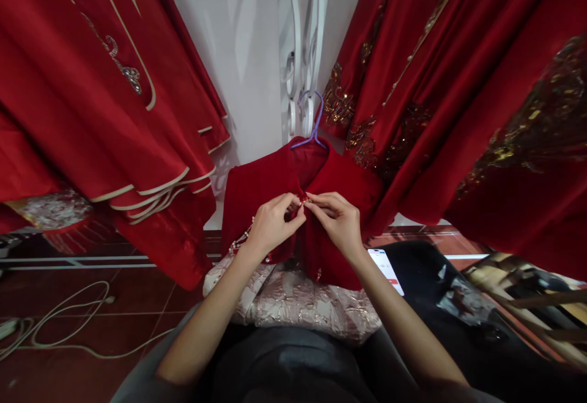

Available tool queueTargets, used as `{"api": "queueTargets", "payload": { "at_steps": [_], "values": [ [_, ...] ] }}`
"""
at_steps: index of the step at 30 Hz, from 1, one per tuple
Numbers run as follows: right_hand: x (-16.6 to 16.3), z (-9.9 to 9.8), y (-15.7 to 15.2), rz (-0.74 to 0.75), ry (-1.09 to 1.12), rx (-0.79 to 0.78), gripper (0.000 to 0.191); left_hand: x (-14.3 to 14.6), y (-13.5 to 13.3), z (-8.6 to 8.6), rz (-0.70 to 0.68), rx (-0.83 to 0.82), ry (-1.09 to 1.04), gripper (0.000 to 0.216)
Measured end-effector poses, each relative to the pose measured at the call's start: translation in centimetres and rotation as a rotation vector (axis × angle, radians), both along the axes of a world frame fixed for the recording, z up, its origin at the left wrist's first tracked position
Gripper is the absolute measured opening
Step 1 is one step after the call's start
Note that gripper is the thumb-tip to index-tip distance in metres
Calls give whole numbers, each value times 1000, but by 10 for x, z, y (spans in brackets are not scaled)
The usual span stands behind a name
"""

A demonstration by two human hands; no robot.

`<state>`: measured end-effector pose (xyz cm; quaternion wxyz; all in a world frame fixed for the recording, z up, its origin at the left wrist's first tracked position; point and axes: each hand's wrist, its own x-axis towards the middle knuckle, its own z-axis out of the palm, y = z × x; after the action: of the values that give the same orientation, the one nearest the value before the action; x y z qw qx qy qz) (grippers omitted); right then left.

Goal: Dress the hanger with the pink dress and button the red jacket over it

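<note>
A red jacket (257,186) hangs on a purple hanger (316,128) before me, its lower part over pale patterned fabric (293,302) at my lap. At the front opening, just below the collar, my left hand (271,222) pinches the jacket's small fastening. My right hand (338,218) is closed in a pinch on the other side of that fastening. The fingertips nearly meet, and the exact shape of the fastening is hidden between them. Strings of small beads (241,239) trim the jacket beside my left wrist.
Red garments with pale piping (137,115) hang on the left, and gold-embroidered red garments (413,85) on the right. A phone (386,271) lies on a dark surface (417,305) near a clear plastic bag (465,299). White cable (68,311) trails over the tiled floor.
</note>
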<state>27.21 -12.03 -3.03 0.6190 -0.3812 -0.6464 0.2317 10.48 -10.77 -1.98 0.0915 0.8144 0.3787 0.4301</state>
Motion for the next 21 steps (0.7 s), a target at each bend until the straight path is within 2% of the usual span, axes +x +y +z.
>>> {"api": "queueTargets", "payload": {
  "at_steps": [7, 16, 21],
  "values": [
    [2, -4, 3, 93, 35, -62, 27, 1, -2, 0, 25, -17, 30, 2],
    [3, -4, 5, 144, 17, -117, 32, 2, 1, -1, 2, -18, 64, 3],
    [5, -3, 7, 181, -39, -126, 33, -1, 6, 5, -10, 51, 208, 9]
  ]
}}
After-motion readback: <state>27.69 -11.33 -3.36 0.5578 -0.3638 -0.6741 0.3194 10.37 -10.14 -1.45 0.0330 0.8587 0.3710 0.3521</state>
